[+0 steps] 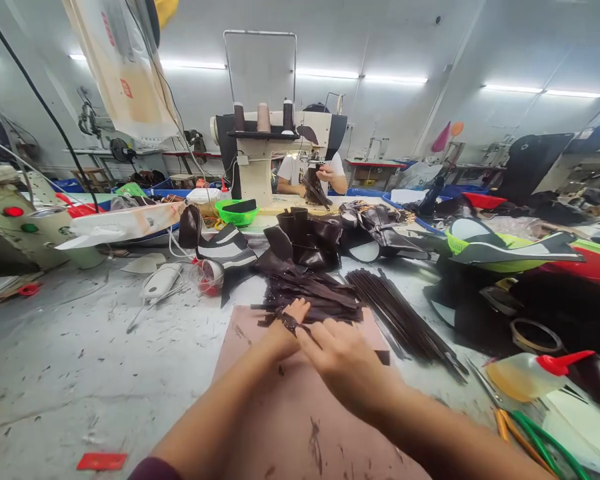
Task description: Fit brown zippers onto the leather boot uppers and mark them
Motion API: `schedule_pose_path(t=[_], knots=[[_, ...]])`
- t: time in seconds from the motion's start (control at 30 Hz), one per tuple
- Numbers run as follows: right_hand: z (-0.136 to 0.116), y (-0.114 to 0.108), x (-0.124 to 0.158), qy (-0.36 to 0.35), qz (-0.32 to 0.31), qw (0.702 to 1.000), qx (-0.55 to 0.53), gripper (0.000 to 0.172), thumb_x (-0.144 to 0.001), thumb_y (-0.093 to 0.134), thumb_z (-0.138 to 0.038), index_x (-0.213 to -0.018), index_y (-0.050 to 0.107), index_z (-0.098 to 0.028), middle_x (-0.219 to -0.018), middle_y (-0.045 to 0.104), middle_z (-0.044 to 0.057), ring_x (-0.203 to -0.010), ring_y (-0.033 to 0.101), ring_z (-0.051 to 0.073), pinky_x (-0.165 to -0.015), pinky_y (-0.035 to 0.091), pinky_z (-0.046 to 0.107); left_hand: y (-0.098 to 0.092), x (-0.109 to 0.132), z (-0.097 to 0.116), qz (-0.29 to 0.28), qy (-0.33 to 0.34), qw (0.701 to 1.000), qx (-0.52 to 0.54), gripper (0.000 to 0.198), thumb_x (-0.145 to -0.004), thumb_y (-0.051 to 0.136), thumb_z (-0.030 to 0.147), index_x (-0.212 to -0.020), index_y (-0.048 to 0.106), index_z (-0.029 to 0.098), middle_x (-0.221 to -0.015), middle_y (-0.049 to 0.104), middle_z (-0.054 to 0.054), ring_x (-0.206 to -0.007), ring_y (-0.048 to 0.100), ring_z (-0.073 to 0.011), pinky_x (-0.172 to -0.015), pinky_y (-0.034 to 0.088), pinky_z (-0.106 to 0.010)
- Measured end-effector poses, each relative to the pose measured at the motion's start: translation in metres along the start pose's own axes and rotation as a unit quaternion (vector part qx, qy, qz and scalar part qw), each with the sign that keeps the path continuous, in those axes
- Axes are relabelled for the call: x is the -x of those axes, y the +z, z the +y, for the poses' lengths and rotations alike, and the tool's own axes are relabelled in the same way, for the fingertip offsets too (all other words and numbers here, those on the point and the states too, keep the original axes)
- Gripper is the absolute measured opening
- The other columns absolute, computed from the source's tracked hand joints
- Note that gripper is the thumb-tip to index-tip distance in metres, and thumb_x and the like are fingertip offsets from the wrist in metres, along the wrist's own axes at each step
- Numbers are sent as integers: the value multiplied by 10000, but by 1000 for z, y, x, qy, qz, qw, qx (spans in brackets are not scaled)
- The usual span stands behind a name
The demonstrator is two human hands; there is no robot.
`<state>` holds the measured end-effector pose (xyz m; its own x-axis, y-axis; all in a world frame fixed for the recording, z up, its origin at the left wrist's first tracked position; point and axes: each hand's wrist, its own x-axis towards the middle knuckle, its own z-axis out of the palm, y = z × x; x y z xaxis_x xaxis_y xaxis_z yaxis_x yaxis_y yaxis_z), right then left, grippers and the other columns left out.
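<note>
My left hand (297, 311) reaches to the front edge of a pile of dark brown leather strips (320, 293), with its visible fingers extended. A narrow dark band (289, 323) crosses that hand near the wrist; whether it is worn or a loose strip is unclear. Beside it, my right hand (347, 357) is curled, its thumb and forefinger closed at the band's end. Both hands are over a pinkish-brown board (275, 413). A short dark piece (383, 357) pokes out beyond my right hand. Straight thin strips (405, 320) lie in a bundle to the right.
Dark leather pieces (310, 237) stand behind the pile. On the right are scissors (505, 417), a red-nozzled glue bottle (525, 375) and a tape roll (536, 335). A white corded device (161, 281) lies left. Beyond, a person (333, 177) works at a sewing machine (257, 167).
</note>
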<state>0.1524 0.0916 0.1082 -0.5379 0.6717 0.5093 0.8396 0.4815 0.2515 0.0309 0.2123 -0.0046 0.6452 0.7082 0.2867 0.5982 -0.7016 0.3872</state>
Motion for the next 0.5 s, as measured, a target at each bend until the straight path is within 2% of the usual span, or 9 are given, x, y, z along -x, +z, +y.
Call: schedule_pose_path(t=[0.1, 0.23, 0.37, 0.5], knots=[[-25, 21, 46, -28, 31, 998, -56, 266, -811, 391, -61, -958, 609, -100, -706, 584, 66, -619, 468, 174, -541, 335, 300, -16, 46, -12, -20, -7, 1000, -10, 450, -833, 426, 263, -1251, 415, 96, -1345, 399, -139, -1252, 355, -224, -1034, 328, -367], [-52, 37, 97, -23, -9, 990, -142, 277, -836, 389, -71, -1032, 585, -87, -732, 592, 62, -637, 459, 164, -572, 353, 291, -28, 91, -15, -66, -1, 997, -27, 383, -817, 410, 146, -1194, 474, 150, -1354, 398, -93, -1278, 312, -184, -1064, 277, -375], [-66, 36, 120, 6, -30, 986, -165, 275, -833, 404, -72, -1045, 580, -87, -743, 592, 61, -676, 456, 173, -618, 361, 299, -24, 98, -6, -99, -2, 993, -65, 403, -809, 439, 146, -1211, 465, 132, -1358, 391, -102, -1308, 241, -214, -1081, 223, -398], [-76, 34, 131, 16, 2, 986, -165, 293, -827, 366, -50, -1008, 593, -89, -702, 576, 60, -647, 429, 169, -610, 348, 298, -23, 80, -6, -113, -19, 986, -119, 423, -830, 453, 227, -1237, 445, 115, -1387, 341, -118, -1316, 215, -237, -1079, 208, -395]])
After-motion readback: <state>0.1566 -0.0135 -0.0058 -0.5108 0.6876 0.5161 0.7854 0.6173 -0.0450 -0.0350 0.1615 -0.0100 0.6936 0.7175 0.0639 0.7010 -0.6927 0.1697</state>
